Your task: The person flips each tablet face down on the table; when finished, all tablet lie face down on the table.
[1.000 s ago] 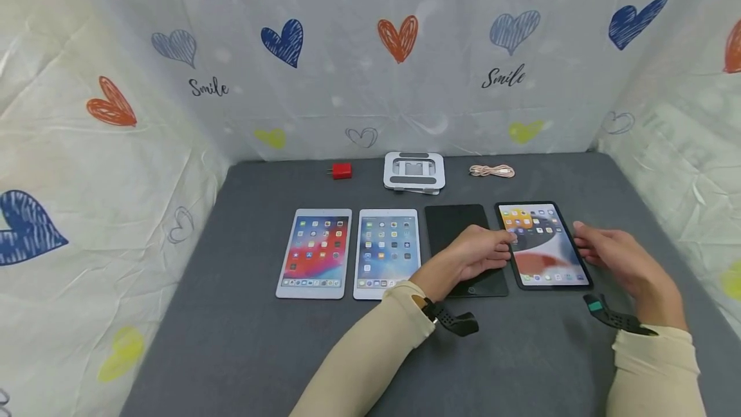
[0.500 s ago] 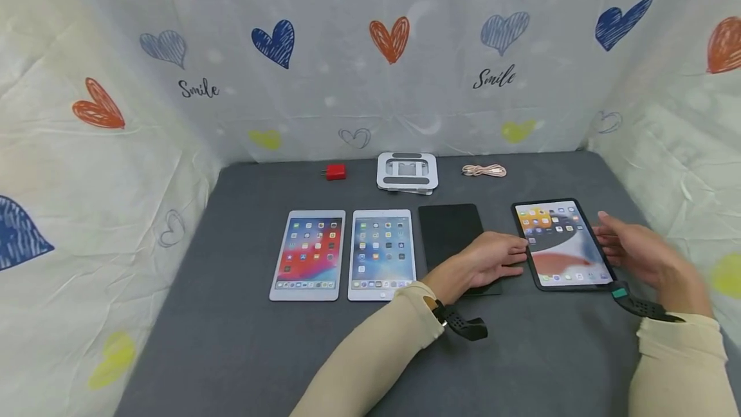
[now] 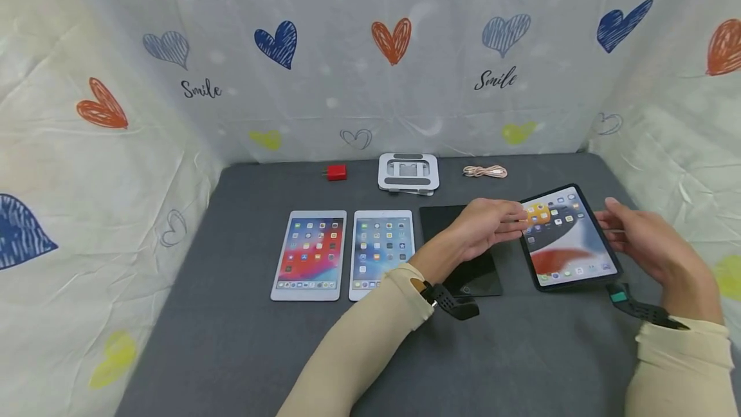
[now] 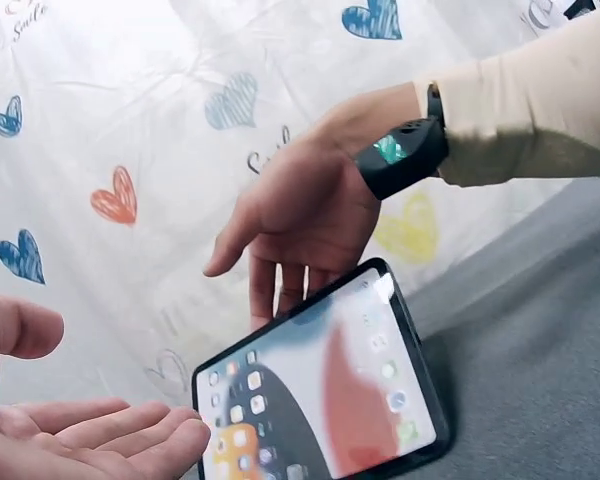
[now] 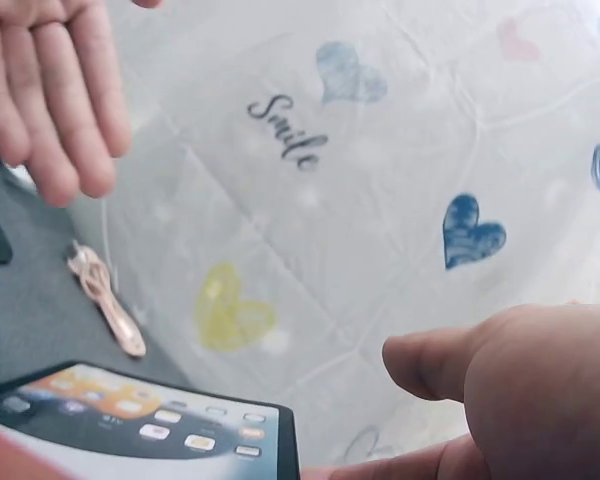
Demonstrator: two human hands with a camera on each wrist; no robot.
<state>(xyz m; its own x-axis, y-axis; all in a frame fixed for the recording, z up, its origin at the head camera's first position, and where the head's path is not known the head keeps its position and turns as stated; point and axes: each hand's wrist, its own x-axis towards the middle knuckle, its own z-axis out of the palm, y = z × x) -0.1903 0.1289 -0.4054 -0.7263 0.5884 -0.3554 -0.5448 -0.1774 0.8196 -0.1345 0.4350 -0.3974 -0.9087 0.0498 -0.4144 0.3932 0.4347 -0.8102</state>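
A black-framed tablet (image 3: pixel 579 237) with a lit home screen lies at the right, tilted, its upper part raised in the head view. My right hand (image 3: pixel 651 237) is at its right edge; in the left wrist view the right hand's fingers (image 4: pixel 263 285) go behind the edge and are partly hidden, the thumb standing away. My left hand (image 3: pixel 489 224) has its fingers extended toward the left edge, fingertips overlapping the screen's corner. In the right wrist view those left fingers (image 5: pixel 50 120) look straight. Under the left hand lies a dark-screened black tablet (image 3: pixel 475 275).
Two white tablets with lit screens, one red (image 3: pixel 309 256) and one blue (image 3: pixel 379 246), lie to the left. Along the back are a red charger plug (image 3: pixel 336 172), a folded silver stand (image 3: pixel 408 172) and a bundled pink cable (image 3: pixel 485 172). A heart-printed curtain (image 3: pixel 330 5) surrounds the grey table.
The black-framed tablet has slid right, away from the dark tablet, and now tilts upward. My left thumb has left its edge and the left hand has risen. My right hand has shifted right.
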